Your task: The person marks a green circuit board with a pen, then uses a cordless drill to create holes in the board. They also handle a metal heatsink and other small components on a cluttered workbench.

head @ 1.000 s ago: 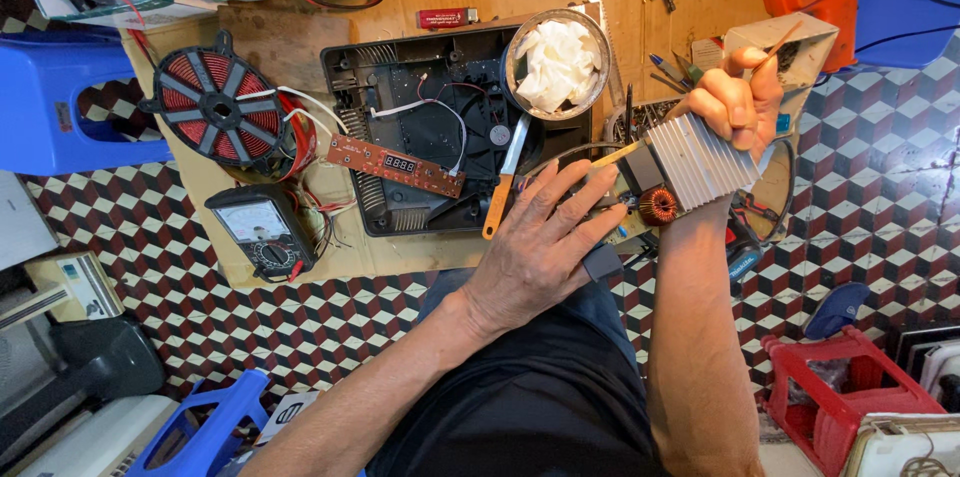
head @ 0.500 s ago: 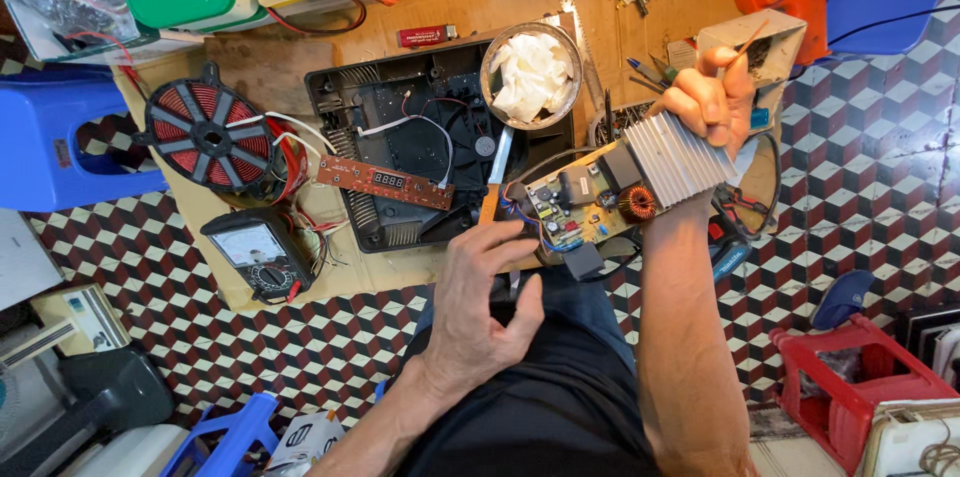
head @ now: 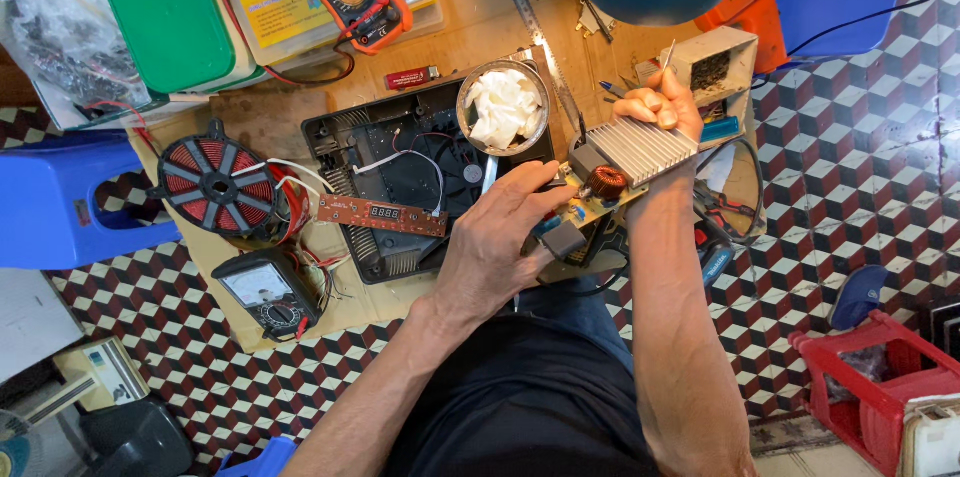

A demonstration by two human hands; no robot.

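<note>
Holding now: the right hand point(head: 662, 109) is clenched on the finned end of a circuit board point(head: 600, 192), fingers wrapped over the top edge of its heat sink point(head: 640, 149), so the board hangs tilted above the surface point(head: 450, 47).
Left hand: the left hand point(head: 495, 237) lies flat-fingered along the board's lower edge, fingertips touching it near the copper coil point(head: 604, 181); it steadies rather than clamps, and its grip looks loose.
Where the board is: lifted off the surface, just right of the open black appliance base point(head: 400, 152) and below the metal bowl point(head: 503, 107) of white wadding.
How the board looks: a yellowish board, crowded; a ribbed silver heat sink takes up its right half, a round copper-wound coil sits at the middle, and a dark boxy part sits at the lower left. Wires trail from it toward the base.
Risk, slipping: only one hand truly holds it, by smooth metal fins; I judge a twist could let it drop.
Risk, wires: the leads look short, so pulling the board farther away may strain or tear a joint.
Risk, knocking: the bowl stands very near the left fingertips and could be tipped.
Nearby: a red-and-black coil disc point(head: 212, 187), a narrow display strip point(head: 385, 217) and a black meter point(head: 265, 289) lie to the left, well apart.
</note>
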